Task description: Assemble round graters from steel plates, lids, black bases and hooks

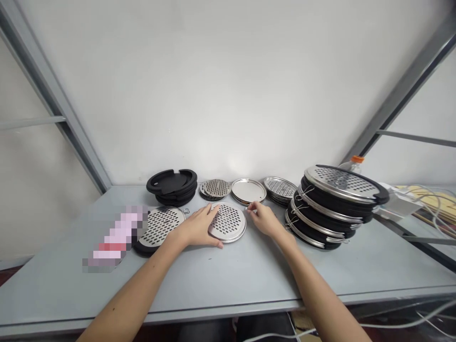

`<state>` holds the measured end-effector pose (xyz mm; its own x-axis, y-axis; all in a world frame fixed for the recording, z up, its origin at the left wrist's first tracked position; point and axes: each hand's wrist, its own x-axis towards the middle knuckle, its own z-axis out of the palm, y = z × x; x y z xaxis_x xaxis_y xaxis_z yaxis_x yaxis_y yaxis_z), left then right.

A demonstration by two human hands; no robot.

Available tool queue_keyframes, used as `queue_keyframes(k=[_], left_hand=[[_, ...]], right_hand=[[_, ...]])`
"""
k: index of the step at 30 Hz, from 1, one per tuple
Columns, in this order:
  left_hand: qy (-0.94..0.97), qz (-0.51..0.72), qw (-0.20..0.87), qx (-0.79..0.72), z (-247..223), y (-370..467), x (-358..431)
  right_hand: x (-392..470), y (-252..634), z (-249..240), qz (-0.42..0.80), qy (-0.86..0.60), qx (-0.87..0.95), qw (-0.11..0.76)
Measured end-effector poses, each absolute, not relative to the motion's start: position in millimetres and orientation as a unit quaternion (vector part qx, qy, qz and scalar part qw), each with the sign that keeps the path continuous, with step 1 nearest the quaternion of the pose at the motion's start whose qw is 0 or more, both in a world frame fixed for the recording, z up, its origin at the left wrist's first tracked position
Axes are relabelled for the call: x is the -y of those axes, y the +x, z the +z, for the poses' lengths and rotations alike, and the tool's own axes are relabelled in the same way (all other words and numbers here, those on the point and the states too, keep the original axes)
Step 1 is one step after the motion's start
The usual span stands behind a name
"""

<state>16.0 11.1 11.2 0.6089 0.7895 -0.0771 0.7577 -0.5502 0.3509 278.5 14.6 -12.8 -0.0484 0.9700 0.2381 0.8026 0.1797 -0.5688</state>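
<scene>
A round perforated metal plate (228, 221) with a smooth rim lies flat on the table in front of me. My left hand (197, 225) grips its left edge, thumb at the near side and fingers at the far side. Just off the plate's right rim is my right hand (263, 218), its fingertips pinched together. Something small and shiny may be between them, too small to make out. Left of my left hand, another perforated plate (162, 225) sits in a black ring-shaped base, with a small metal clasp (186, 211) beside it.
Black bases (174, 187) are stacked at the back left. Behind the plate stand smaller perforated discs (216, 188), shallow metal trays (248, 190) and patterned discs (281, 187). A tall stack of assembled plates (331, 209) rises at right, near an orange-capped bottle (356, 162) and cables. A blurred pink item (119, 235) lies left.
</scene>
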Motion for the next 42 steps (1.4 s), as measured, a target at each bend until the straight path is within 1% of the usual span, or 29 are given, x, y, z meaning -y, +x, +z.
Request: queue_keyframes(k=[3,6,9,12,15,21,35,42], left_hand=[[0.878,0.043,0.175,-0.443,12.2,16.2,-10.8],[0.880,0.038,0.171,-0.442,13.5,16.9,-10.0],[0.884,0.040,0.166,-0.436,13.1,17.4,-9.7],[0.883,0.042,0.163,-0.438,11.4,17.3,-9.8],[0.883,0.044,0.163,-0.438,10.2,17.1,-9.8],[0.881,0.040,0.166,-0.441,11.6,18.8,-9.0],[0.878,0.036,0.164,-0.448,9.8,18.9,-9.2],[0.878,0.044,0.167,-0.446,10.3,18.7,-8.9]], right_hand=[[-13.0,271.0,-3.8,0.210,-0.565,0.678,0.422],[-10.6,259.5,3.2,0.364,-0.474,0.623,0.504],[-8.0,249.1,5.4,0.480,-0.394,0.577,0.531],[-6.1,244.2,4.9,0.528,-0.366,0.535,0.548],[-4.8,243.7,5.4,0.525,-0.375,0.510,0.569],[-2.9,244.5,9.1,0.499,-0.393,0.509,0.581],[-8.7,249.2,3.3,0.515,-0.391,0.480,0.593],[-11.0,247.4,4.0,0.477,-0.428,0.482,0.598]])
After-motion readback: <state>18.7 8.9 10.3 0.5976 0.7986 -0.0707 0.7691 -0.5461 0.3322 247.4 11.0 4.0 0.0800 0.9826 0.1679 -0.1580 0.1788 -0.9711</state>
